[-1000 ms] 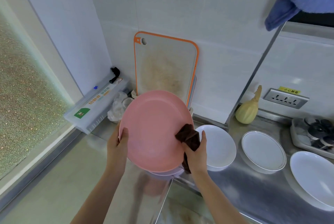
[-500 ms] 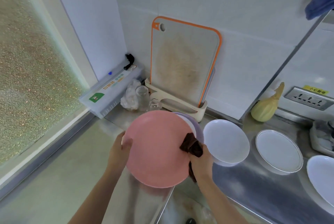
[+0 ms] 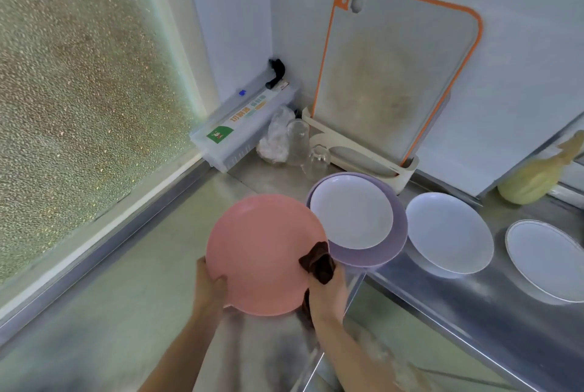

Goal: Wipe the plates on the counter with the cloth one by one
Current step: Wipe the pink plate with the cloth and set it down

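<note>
I hold a pink plate (image 3: 262,252) nearly flat, low over the steel counter (image 3: 474,303). My left hand (image 3: 210,290) grips its near-left rim. My right hand (image 3: 327,295) grips its right rim with a dark brown cloth (image 3: 317,262) pressed against the edge. Just to the right, a white plate (image 3: 350,214) lies in a lilac plate (image 3: 373,252). Further right on the counter lie a white bowl-like plate (image 3: 448,232) and a white plate with a thin rim line (image 3: 546,257).
An orange-edged cutting board (image 3: 395,75) stands in a cream holder (image 3: 363,157) against the wall. Clear glass jars (image 3: 306,148), a crumpled plastic bag (image 3: 275,135) and a wrap dispenser box (image 3: 243,126) sit in the corner. A yellow-green gourd-shaped object (image 3: 534,180) is at far right.
The pink plate has come down from tilted upright to nearly flat and shifted left, uncovering the white and lilac plates behind it. Both hands keep their grip.
</note>
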The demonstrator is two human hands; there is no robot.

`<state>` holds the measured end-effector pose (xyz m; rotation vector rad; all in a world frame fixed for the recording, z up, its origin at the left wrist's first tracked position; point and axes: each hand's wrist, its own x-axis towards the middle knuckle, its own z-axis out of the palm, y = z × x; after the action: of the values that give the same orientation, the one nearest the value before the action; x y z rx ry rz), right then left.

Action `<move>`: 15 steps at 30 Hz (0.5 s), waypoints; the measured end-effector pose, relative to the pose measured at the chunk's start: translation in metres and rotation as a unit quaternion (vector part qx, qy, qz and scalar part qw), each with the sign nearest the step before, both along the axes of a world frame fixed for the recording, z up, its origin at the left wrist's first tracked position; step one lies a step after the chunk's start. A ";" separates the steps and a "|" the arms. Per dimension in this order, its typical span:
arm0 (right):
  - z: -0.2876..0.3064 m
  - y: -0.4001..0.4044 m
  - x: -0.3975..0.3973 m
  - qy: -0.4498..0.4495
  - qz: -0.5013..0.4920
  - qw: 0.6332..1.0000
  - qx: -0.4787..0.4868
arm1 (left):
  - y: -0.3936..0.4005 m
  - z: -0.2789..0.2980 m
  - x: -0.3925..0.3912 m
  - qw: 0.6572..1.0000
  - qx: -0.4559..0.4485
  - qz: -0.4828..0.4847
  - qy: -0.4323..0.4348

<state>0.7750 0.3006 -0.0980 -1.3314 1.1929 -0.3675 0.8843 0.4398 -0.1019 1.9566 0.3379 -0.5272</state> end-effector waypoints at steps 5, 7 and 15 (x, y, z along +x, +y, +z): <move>-0.008 0.013 0.013 0.022 0.074 0.997 -0.003 | 0.019 -0.014 0.014 0.999 -0.008 0.046 0.011; -0.016 0.016 0.017 0.046 0.093 0.995 -0.014 | 0.029 -0.028 0.016 0.998 -0.005 0.060 0.029; -0.028 0.019 0.010 0.110 0.141 0.979 -0.095 | 0.034 -0.046 0.020 0.999 0.027 0.046 0.010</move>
<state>0.7851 0.3200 -0.1265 -1.7187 1.1478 -0.1336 0.9044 0.4740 -0.1478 1.9782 0.4573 -0.4817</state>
